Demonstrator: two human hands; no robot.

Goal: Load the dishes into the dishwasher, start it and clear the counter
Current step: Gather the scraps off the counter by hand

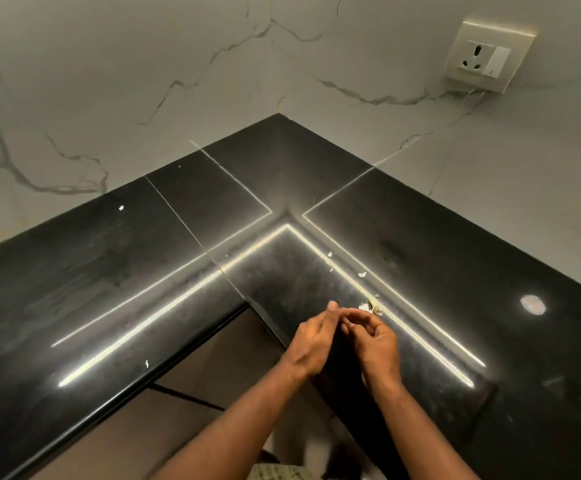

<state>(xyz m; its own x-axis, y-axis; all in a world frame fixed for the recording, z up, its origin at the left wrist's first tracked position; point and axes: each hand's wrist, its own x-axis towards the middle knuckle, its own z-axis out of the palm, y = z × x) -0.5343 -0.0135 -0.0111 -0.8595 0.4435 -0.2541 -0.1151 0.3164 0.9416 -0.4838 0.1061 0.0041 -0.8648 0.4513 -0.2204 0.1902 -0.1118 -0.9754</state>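
**Two hands gathering scraps at the inner corner of a black L-shaped bench**

A pale marbled wall (143, 81) with grey veins fills the far half of the view, its two faces meeting in a corner at the far middle. Below it the black polished bench (109, 271) runs in an L, one leg going near-left and the other near-right, with bright strips of light reflected along its surface. In the notch of the L, at the near middle, brown floor tiles (195, 375) show beneath the bench edge. High on the far right wall sits a cream socket plate (483, 57) with a white switch.

Both forearms reach in from the near edge toward the inner corner of the bench. The left hand (311, 344) is held edge-on with its fingers fairly straight and the thumb up, its grip loose and holding nothing that can be made out. The right hand (373, 341) lies just beside it, fingertips nearly touching the left's, fingers curled inward; blur hides whether its grip holds anything.

Small white scraps (365, 306) lie on the bench just beyond the right hand's fingertips. More white bits (329, 254) are scattered farther along the light strip, another white fleck (121, 208) lies far left, and one more (146, 364) sits near the left bench edge.
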